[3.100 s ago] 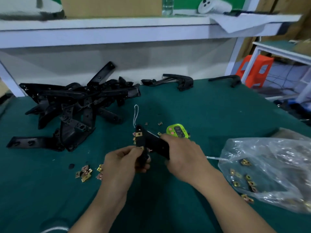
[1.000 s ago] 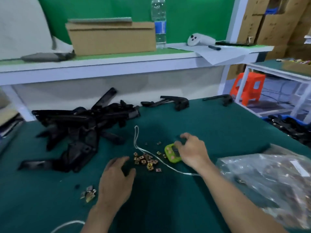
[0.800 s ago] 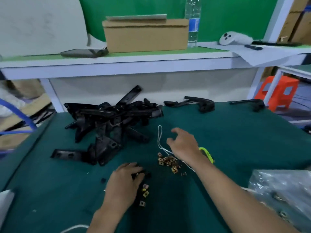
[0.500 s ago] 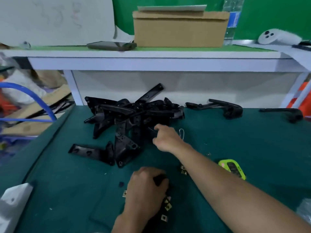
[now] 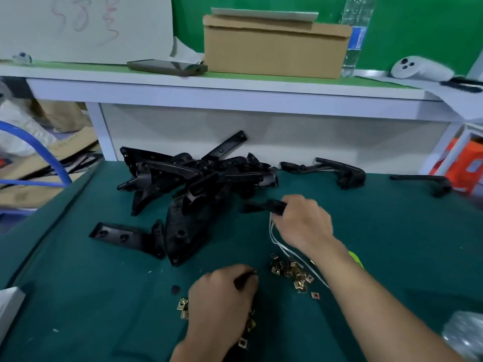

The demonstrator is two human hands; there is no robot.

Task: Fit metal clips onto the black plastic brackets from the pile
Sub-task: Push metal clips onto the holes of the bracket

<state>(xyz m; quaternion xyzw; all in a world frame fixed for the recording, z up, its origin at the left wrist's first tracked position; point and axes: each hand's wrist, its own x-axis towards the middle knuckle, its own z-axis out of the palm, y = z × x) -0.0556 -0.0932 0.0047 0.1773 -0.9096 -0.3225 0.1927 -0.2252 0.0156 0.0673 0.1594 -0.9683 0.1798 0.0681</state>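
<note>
A pile of black plastic brackets (image 5: 198,184) lies at the back left of the green table (image 5: 392,231). My right hand (image 5: 303,223) reaches to the pile's right edge and grips one black bracket (image 5: 261,206) by its end, just above the table. Gold metal clips (image 5: 290,270) lie heaped under my right forearm. My left hand (image 5: 222,301) is curled, knuckles up, over more clips (image 5: 183,307) near the front and pinches a small black piece (image 5: 244,279), mostly hidden by the fingers.
A white cord (image 5: 274,236) runs under my right hand to a green device (image 5: 355,257) behind the forearm. Two separate brackets (image 5: 339,173) (image 5: 428,182) lie at the back right. A plastic bag (image 5: 465,333) sits front right. The shelf above holds a cardboard box (image 5: 274,48).
My right hand reached from the green device to the pile and took hold of a bracket, now pulled slightly right. My left hand closed over the clips. The view turned left.
</note>
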